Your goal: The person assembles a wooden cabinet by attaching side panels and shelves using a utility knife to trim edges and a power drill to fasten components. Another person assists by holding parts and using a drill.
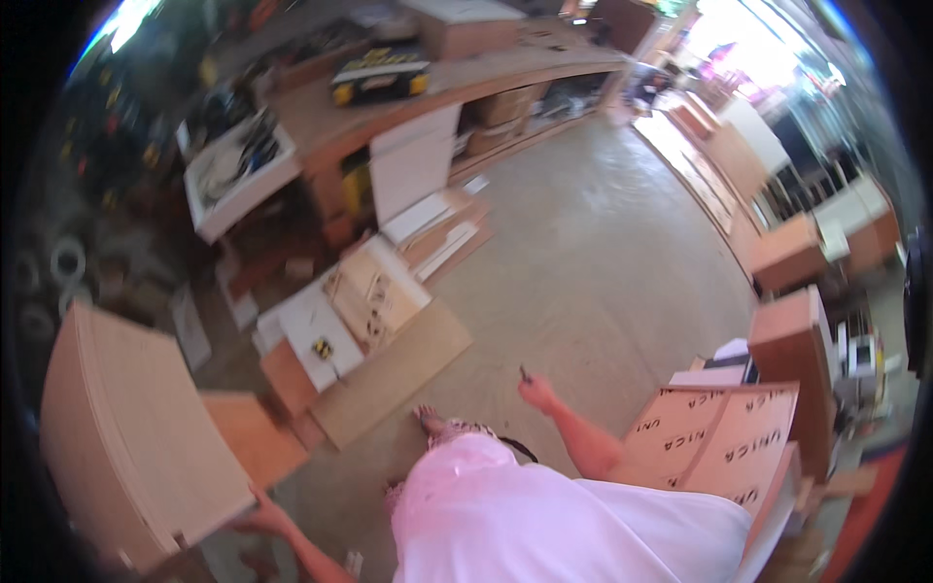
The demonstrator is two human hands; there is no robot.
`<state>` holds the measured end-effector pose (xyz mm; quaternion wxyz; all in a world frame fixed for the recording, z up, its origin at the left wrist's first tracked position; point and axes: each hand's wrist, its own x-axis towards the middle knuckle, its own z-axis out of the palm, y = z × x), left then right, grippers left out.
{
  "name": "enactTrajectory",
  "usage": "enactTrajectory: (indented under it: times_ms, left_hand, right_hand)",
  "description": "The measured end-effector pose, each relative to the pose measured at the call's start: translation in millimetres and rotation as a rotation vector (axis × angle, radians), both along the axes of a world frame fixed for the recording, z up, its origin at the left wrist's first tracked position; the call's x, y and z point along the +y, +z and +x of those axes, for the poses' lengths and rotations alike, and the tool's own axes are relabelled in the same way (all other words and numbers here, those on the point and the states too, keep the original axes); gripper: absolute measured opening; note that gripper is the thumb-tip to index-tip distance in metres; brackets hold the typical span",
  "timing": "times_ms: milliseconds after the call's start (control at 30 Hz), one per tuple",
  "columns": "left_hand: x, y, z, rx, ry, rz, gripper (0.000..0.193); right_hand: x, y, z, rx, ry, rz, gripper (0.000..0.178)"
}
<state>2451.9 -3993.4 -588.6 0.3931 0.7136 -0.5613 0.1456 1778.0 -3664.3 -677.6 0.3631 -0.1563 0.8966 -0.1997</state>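
Head view: right hand (535, 391), at five o'clock, pinches one slim object (525, 374); left hand (270, 515), at seven, touches one boxy wooden cabinet (146, 418), grip unclear.

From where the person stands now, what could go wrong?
The left hand is at one edge of the big wooden box; if the box shifted, fingers might get pinched.
The foot looks bare and is close to the tan board on the floor, so toes could get stubbed.
The small dark object in the right hand might be dropped.
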Motion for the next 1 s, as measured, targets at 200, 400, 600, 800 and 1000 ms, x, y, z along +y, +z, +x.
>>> enactTrajectory:
  times_ms: [200,400,600,800,1000]
  left_hand:
    - [-22.1,29.7,-65.4,0.015,0.035,0.135,0.140]
    - [-15.0,48.1,-64.0,0.324,0.055,0.163,0.137]
    - [-25.3,38.0,-61.1,0.278,-0.006,0.032,0.140]
    - [-33.2,54.9,-23.8,0.193,-0.068,-0.091,0.137]
    - [-22.4,136.2,-43.2,0.283,-0.074,-0.139,0.136]
  right_hand:
    - [139.8,-40.0,68.0,-0.159,-0.232,0.121,0.023]
    - [140.7,-13.1,134.9,-0.208,-0.287,0.067,0.023]
    - [84.8,1.2,166.0,0.020,0.001,-0.031,0.027]
    - [65.5,59.1,182.9,-0.016,-0.219,-0.283,0.030]
    - [140.6,50.9,229.9,-0.073,-0.262,-0.025,0.024]
